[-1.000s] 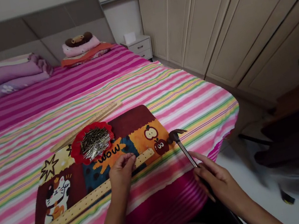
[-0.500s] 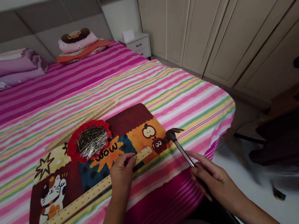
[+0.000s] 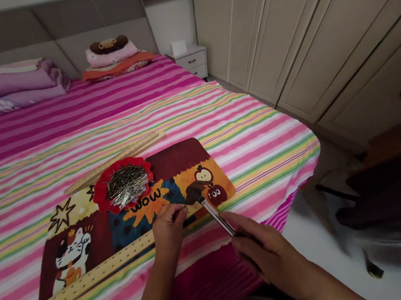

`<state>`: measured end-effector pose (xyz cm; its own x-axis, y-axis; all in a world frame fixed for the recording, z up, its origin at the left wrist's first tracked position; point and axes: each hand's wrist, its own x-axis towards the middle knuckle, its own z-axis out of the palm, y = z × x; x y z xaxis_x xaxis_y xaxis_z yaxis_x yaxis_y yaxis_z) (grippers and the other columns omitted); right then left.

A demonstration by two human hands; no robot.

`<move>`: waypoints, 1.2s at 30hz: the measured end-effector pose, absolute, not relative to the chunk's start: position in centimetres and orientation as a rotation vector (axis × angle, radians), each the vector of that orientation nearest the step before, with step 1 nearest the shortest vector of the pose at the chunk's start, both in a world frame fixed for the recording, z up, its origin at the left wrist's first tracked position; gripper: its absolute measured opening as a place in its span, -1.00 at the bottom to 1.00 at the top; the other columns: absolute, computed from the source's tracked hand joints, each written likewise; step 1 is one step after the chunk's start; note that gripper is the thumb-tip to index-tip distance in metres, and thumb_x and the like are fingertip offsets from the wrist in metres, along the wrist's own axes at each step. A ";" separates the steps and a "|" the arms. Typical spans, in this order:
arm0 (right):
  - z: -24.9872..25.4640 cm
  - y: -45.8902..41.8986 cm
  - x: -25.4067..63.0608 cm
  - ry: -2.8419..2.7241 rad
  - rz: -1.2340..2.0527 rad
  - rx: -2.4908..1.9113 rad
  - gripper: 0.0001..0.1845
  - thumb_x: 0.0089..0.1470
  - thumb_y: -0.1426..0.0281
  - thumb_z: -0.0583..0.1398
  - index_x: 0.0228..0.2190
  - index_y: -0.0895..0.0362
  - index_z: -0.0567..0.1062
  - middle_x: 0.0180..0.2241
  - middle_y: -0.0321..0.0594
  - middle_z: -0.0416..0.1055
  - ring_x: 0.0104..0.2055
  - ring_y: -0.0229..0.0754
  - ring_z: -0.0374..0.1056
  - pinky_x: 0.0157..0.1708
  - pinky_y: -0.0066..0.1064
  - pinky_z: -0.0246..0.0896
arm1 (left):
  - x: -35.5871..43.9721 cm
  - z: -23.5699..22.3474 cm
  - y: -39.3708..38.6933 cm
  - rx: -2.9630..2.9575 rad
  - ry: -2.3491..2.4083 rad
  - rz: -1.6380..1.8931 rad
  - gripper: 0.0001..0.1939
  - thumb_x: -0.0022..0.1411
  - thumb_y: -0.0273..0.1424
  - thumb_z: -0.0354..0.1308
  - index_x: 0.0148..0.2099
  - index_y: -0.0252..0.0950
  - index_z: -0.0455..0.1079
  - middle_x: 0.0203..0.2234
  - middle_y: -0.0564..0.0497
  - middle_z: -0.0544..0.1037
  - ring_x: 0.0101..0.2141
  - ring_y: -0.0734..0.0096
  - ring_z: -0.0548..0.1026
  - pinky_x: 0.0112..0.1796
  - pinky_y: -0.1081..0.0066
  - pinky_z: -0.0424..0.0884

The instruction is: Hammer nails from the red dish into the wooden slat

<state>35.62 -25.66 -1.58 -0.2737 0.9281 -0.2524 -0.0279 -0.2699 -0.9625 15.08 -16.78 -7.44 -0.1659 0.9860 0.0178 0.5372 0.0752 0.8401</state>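
Note:
My right hand [image 3: 268, 249] is wrapped round the handle of a claw hammer [image 3: 216, 215]. The hammer's dark head is over the right part of a pale wooden strip [image 3: 98, 274] with rows of small holes. My left hand [image 3: 168, 228] rests on that strip, thumb and forefinger pinched on what looks like a thin nail, mostly hidden by the fingertips. Under the strip lies a patterned mat [image 3: 171, 158] with a cat, apples and "WOW". A red scalloped bowl [image 3: 101, 201] full of loose nails [image 3: 127, 183] stands on the mat beyond my left hand.
More wooden strips [image 3: 117, 159] lie behind the bowl on the striped bedspread [image 3: 261, 144]. Folded bedding [image 3: 18, 86] is piled near the headboard [image 3: 92, 19]. A nightstand [image 3: 192, 61] and tall wardrobe [image 3: 260, 30] stand beyond the bed's right edge.
The hammer has swung left, from beside the mat's right edge to over the strip near my left fingertips. My left hand keeps its pinch at about the same spot on the strip.

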 end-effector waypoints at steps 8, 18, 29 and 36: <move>-1.0 -24.0 34.2 -1.627 1.377 -1.264 -0.50 0.16 0.48 0.05 0.13 -0.05 0.34 -0.53 -0.37 0.31 -0.53 -0.31 0.17 -0.55 -0.52 0.10 | 14.8 -7.2 -16.9 1.561 1.755 0.990 -0.89 -0.01 -0.37 0.13 -0.54 -0.21 0.40 -0.55 0.08 0.42 -0.45 0.44 0.35 -0.37 0.46 0.26; -0.6 -25.5 35.6 -1.253 1.324 -1.339 -0.52 0.14 0.22 0.14 0.09 0.01 0.40 -0.57 -0.34 0.34 -0.56 -0.28 0.23 -0.56 -0.53 0.21 | 14.5 -7.4 -17.1 1.570 1.732 0.983 -0.89 0.04 -0.36 0.13 -0.45 -0.22 0.46 -0.46 0.03 0.50 -0.39 0.43 0.42 -0.31 0.44 0.32; -1.4 -26.6 37.3 -0.613 1.535 -1.367 -0.35 -0.06 0.15 0.31 0.09 -0.03 0.39 -0.59 -0.38 0.40 -0.59 -0.31 0.32 -0.54 -0.58 0.30 | 8.4 -3.4 -12.8 1.803 2.198 0.746 -0.75 0.16 -0.38 0.01 -0.18 -0.24 0.48 -0.26 -0.02 0.54 -0.27 0.37 0.48 -0.21 0.40 0.38; -2.3 -26.7 37.4 -0.610 1.487 -1.386 -0.34 -0.04 0.13 0.29 0.12 -0.03 0.36 -0.61 -0.38 0.38 -0.64 -0.31 0.29 -0.57 -0.56 0.29 | 6.3 -3.0 -8.0 1.886 2.367 0.388 -0.75 0.12 -0.41 0.03 -0.24 -0.28 0.52 -0.26 -0.14 0.51 -0.23 0.22 0.47 -0.21 0.35 0.35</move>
